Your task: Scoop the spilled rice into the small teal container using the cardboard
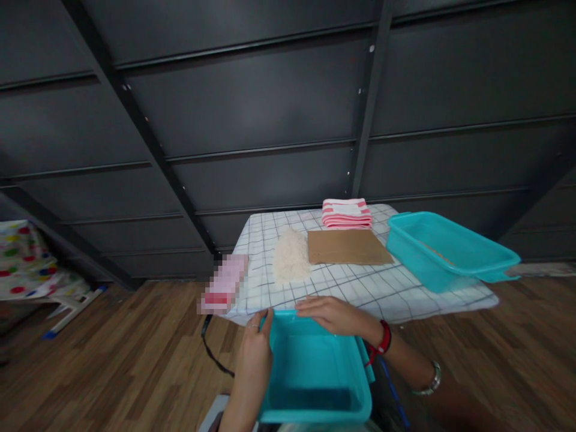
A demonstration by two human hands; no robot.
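A turquoise plastic tub [315,372] sits low in front of me, at the near edge of a small table covered with a white checked cloth [360,285]. My left hand [255,348] grips the tub's left rim, fingers curled over the far corner. My right hand [335,315] lies over the tub's far rim, fingers bent along the edge. On the cloth lie a pile of white rice [291,255], a brown cardboard sheet [347,247] and a folded pink-and-white striped towel [346,213].
A second turquoise tub [450,252] stands on the table's right corner, overhanging the edge. A pink blurred object [222,283] sits at the table's left edge. A dark panelled wall rises behind. Wooden floor surrounds the table; a dotted cloth [22,261] lies far left.
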